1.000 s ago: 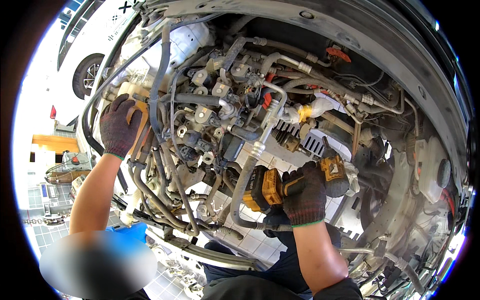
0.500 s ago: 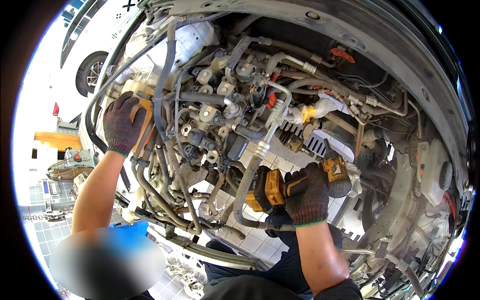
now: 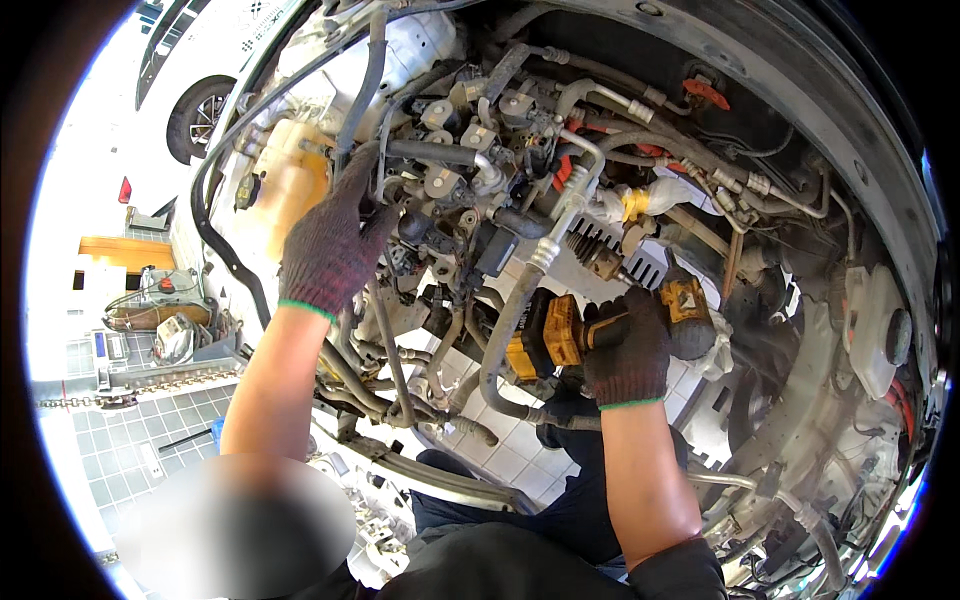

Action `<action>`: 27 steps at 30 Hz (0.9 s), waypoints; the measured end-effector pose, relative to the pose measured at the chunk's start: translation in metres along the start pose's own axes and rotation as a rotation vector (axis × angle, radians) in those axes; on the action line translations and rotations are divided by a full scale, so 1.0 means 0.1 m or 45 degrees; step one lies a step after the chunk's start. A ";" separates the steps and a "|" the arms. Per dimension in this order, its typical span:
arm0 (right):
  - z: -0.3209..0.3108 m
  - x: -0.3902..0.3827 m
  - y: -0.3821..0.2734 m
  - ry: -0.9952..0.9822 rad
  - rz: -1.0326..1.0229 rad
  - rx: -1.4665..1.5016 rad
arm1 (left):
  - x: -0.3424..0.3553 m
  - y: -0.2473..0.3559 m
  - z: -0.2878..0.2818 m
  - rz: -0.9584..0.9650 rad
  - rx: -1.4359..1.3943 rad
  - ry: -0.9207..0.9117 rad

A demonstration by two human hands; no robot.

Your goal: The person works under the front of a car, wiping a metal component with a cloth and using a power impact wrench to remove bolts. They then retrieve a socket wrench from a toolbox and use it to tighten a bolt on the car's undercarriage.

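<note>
My gloved left hand (image 3: 335, 240) lies over the hoses left of the engine-bay valve cluster (image 3: 440, 150). Its fingers curl round a dark upright hose (image 3: 368, 85), which passes behind the glove; some fingertips are hidden. In my gloved right hand (image 3: 632, 352) is a yellow and black cordless impact driver (image 3: 690, 305), gripped by its handle. The driver's battery (image 3: 528, 345) points left, near a thick grey pipe (image 3: 510, 345). The driver's nose points up toward a slotted metal plate (image 3: 650, 275).
A yellowed plastic reservoir (image 3: 290, 175) stands left of the hoses. At the right is a white reservoir with a black cap (image 3: 898, 338). A bent metal pipe (image 3: 590, 160) crosses the bay's middle. The front crossmember (image 3: 430, 490) runs near my body. Another car's wheel (image 3: 200, 120) shows far left.
My left hand has moved right, off the yellowed reservoir and onto the hoses. My right hand still holds the impact driver, slightly higher in view. The view has shifted a little.
</note>
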State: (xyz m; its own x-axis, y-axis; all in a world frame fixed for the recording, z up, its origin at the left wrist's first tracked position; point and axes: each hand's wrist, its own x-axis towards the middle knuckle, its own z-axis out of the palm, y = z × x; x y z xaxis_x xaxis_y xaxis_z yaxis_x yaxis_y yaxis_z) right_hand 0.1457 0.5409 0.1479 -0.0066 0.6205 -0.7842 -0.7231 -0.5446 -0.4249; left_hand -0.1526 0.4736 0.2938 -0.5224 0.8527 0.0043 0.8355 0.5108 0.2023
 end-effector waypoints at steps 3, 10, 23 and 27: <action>0.01 -0.03 0.02 -0.063 0.068 0.069 | 0.09 -0.19 0.14 -0.068 0.028 -0.114; 0.08 -0.02 -0.04 0.053 -0.033 0.026 | -0.15 -0.46 0.17 -0.093 -0.226 0.015; 0.07 0.04 -0.05 -0.144 -0.401 -0.106 | -0.21 -0.69 0.53 0.250 0.206 0.602; 0.04 0.13 -0.04 -0.214 -0.631 -0.159 | -0.28 -0.39 0.59 0.111 -0.068 0.430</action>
State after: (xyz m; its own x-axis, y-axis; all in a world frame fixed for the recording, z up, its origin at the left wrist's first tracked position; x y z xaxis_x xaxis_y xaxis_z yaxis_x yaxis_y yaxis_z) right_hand 0.1460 0.5539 0.1414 0.1970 0.8965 -0.3968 -0.5799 -0.2199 -0.7845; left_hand -0.1610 0.4363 0.2280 -0.4839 0.8039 0.3459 0.8740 0.4239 0.2377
